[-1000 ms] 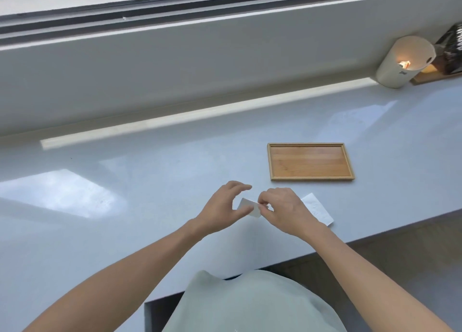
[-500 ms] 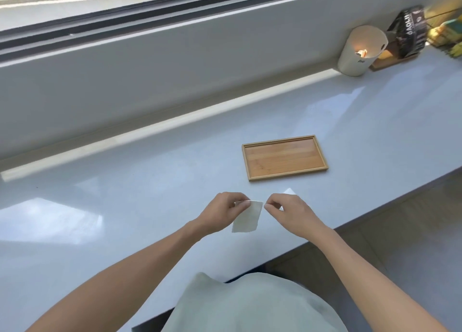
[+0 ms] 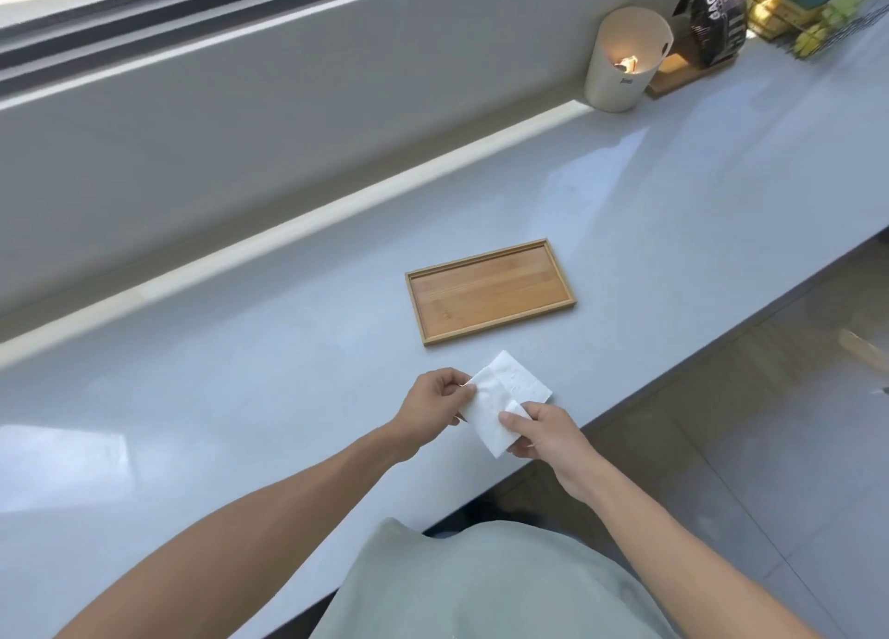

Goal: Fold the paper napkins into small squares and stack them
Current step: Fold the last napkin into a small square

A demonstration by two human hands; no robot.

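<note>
White paper is the whole risk at this moment: a thin napkin [image 3: 488, 414] is held just above the near edge of the pale tabletop [image 3: 240, 374], pinched at two points. The left hand [image 3: 435, 398] grips its left corner between thumb and curled fingers, and the right hand [image 3: 541, 434] pinches its near right edge the same way. A second napkin [image 3: 527, 381] lies flat on the tabletop just beyond, partly hidden by the held one, and the two overlap in the view so that their edges are hard to tell apart.

Judging from the task, the held napkin is partway through folding, and several things could spoil it. Soft tissue of this kind would likely tear if the two hands pull apart too firmly. If the corners are not lined up before the crease is pressed, the result may come out skewed rather than square. Working so close to the tabletop's near edge, a released napkin could slip off to the floor. The wooden tray [image 3: 490, 297], well clear on the far side and holding nothing, looks like the place for the stack; a loosely creased square set there may spring open.
</note>
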